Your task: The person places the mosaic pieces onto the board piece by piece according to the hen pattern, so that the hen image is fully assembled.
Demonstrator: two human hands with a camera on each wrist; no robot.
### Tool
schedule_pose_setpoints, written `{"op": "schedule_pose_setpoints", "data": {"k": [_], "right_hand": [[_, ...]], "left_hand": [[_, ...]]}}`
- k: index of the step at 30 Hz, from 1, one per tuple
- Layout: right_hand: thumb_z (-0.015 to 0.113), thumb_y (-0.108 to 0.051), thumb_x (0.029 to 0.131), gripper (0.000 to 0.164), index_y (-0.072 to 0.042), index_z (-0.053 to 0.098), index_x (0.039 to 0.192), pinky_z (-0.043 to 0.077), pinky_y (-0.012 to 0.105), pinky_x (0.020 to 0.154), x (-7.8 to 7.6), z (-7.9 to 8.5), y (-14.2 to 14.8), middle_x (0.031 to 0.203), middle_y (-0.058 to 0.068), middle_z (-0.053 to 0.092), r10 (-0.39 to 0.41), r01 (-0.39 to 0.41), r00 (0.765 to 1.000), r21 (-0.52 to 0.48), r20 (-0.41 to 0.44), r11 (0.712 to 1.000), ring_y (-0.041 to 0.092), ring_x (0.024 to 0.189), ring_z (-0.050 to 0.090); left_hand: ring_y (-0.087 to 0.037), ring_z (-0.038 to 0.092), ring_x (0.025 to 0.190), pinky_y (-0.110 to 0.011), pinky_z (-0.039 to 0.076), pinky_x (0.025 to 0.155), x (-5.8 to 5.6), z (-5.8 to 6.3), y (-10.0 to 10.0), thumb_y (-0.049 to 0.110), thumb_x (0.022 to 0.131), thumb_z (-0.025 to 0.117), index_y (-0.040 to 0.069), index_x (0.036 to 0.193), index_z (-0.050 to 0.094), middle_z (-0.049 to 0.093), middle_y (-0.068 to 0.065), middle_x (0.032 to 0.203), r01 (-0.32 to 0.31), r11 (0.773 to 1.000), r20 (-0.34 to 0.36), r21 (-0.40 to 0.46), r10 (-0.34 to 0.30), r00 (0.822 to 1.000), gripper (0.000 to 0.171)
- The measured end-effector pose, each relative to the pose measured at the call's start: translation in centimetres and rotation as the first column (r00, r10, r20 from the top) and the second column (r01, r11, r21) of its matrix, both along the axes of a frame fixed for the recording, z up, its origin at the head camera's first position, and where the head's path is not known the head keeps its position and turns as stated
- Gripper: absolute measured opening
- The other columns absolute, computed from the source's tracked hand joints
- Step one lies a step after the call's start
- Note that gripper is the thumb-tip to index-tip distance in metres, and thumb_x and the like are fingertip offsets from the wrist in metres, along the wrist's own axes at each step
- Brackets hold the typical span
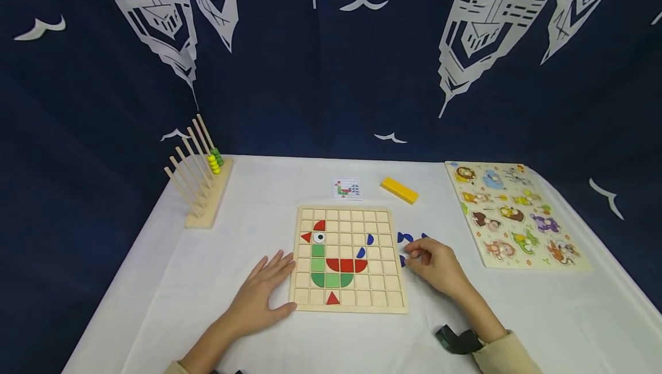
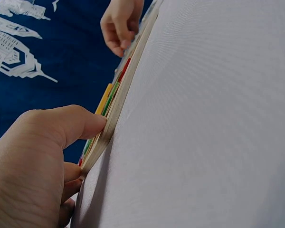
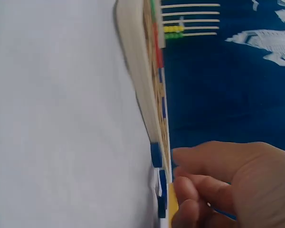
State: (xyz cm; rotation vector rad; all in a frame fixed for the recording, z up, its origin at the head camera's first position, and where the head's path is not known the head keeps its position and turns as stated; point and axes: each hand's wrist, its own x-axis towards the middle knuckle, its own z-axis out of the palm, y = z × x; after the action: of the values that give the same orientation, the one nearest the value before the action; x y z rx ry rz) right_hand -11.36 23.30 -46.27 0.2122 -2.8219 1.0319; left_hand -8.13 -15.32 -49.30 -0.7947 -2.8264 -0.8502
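Note:
A wooden grid board (image 1: 351, 308) lies flat on the white table, with red, green and blue pieces in its cells forming a bird with a round eye tile (image 1: 318, 237). My left hand (image 1: 258, 299) rests at the board's left edge, fingers spread, thumb touching the rim in the left wrist view. My right hand (image 1: 437, 268) is off the board's right side, fingers loosely bent above loose blue pieces (image 1: 408, 238). One blue piece (image 3: 156, 154) stands out close to its thumb in the right wrist view. Nothing shows between those fingertips.
Behind the board lie a small picture card (image 1: 347, 181) and a yellow block (image 1: 399, 190). A wooden peg stand (image 1: 207, 213) with yellow and green beads is at the left. An animal puzzle board (image 1: 496, 190) lies at the right, and a dark curtain (image 1: 320, 104) hangs behind.

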Motion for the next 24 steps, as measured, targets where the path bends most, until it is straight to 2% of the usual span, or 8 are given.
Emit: {"op": "schedule_pose_setpoints", "data": {"k": [6, 16, 24], "right_hand": [[0.079, -0.002, 0.074, 0.023, -0.008, 0.072, 0.095, 0.033, 0.019, 0.049, 0.32, -0.97, -0.19, 0.076, -0.004, 0.058, 0.046, -0.045, 0.999, 0.034, 0.000, 0.998, 0.003, 0.058, 0.040], [0.082, -0.005, 0.072, 0.021, -0.008, 0.070, 0.089, 0.033, 0.019, 0.050, 0.31, -1.03, -0.30, 0.073, -0.005, 0.055, 0.021, -0.018, 0.999, 0.078, -0.042, 0.997, 0.004, 0.058, 0.040], [0.085, -0.011, 0.071, 0.022, -0.008, 0.067, 0.084, 0.034, 0.019, 0.050, 0.45, -1.20, 0.02, 0.071, -0.004, 0.056, -0.012, 0.020, 0.997, 0.102, -0.081, 0.995, 0.003, 0.058, 0.041]], "left_hand": [[-0.022, 0.033, 0.146, -0.042, 0.017, 0.120, 0.07, 0.02, 0.09, 0.037, 0.073, 0.078, 0.007, 0.141, 0.052, 0.044, -0.001, 0.152, -0.005, 1.000, -0.005, 0.005, 0.005, 1.000, 0.079], [-0.024, 0.036, 0.145, -0.031, 0.010, 0.123, 0.14, 0.02, 0.02, 0.036, 0.073, 0.078, 0.007, 0.141, 0.053, 0.047, -0.002, 0.151, -0.003, 1.000, -0.031, 0.011, 0.003, 0.999, 0.078], [-0.024, 0.035, 0.145, -0.042, 0.016, 0.121, 0.07, 0.12, 0.05, 0.037, 0.073, 0.078, 0.007, 0.141, 0.052, 0.046, -0.002, 0.152, -0.001, 1.000, -0.025, 0.006, 0.001, 1.000, 0.079]]}}
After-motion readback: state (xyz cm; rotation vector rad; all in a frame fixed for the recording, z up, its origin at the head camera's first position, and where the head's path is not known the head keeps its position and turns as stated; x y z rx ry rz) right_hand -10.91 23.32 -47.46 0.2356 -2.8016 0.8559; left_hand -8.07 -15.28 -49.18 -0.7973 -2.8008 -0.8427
